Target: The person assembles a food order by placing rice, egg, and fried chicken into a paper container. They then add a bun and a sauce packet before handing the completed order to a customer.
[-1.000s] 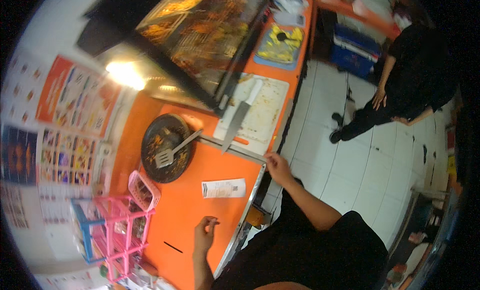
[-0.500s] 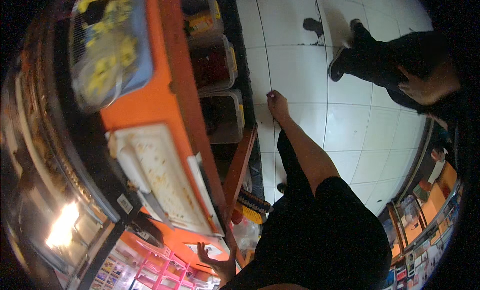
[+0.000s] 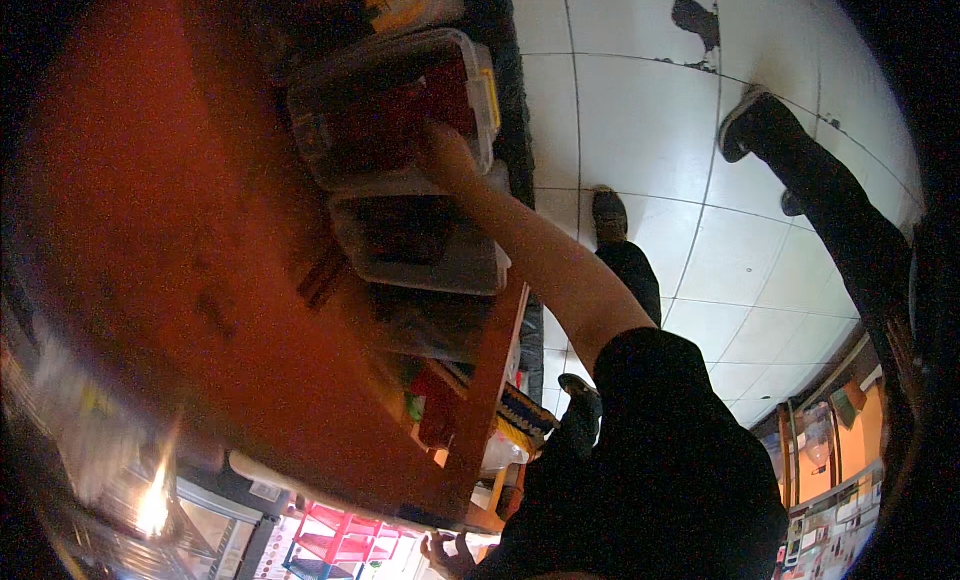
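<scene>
My right hand (image 3: 447, 156) reaches down to a clear plastic bin (image 3: 482, 55) with yellow latches on the lower shelf. Dark red contents (image 3: 395, 105) show in the bin, and the hand is over or at them. Its fingers are dim and blurred, so whether they hold anything is unclear. Near the bottom edge, my left hand (image 3: 450, 557) is beside the end of the orange counter (image 3: 110, 230), its fingers apart and nothing seen in them.
Another clear bin (image 3: 425, 250) with dark contents sits beside the red one. A reddish shelf post (image 3: 485, 400) stands close to my forearm. A bright flame or light (image 3: 153, 505) glows at lower left. Another person's leg (image 3: 835, 175) is on the white tiles at right.
My right hand has gone from above the floor to the bin on the shelf. My view has dipped closer to the counter side. The other person has shifted to the right.
</scene>
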`<state>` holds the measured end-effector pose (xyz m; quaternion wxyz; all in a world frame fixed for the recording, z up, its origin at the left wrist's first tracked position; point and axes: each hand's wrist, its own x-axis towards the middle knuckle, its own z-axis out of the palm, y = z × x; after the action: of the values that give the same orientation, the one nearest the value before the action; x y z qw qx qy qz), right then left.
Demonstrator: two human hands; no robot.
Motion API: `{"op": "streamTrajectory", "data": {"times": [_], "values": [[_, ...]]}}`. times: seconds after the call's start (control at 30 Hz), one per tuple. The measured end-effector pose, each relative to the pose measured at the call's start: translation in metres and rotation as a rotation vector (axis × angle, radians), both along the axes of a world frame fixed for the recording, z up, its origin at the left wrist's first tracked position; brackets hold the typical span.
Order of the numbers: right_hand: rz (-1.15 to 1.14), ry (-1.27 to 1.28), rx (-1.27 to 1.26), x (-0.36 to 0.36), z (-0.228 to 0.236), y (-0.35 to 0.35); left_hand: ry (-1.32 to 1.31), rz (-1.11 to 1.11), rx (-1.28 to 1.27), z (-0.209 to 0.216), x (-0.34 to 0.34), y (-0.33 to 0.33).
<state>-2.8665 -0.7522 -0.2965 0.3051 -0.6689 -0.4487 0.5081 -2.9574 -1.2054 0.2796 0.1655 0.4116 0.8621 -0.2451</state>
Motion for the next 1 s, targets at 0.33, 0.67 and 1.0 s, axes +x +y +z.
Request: {"op": "streamTrajectory", "data": {"times": [0.33,0.67,1.0], "values": [[0.266,-0.322,0.268,-0.051,-0.083,0.122,0.148,0.177,-0.177,-0.016,0.028,0.035],[0.446,-0.352,0.331,-0.052,-0.111,0.146,0.208,0.253,-0.243,-0.023,0.041,0.056],[0.478,-0.366,0.321,-0.047,-0.096,0.150,0.197,0.258,-0.248,-0.019,0.037,0.058]]}}
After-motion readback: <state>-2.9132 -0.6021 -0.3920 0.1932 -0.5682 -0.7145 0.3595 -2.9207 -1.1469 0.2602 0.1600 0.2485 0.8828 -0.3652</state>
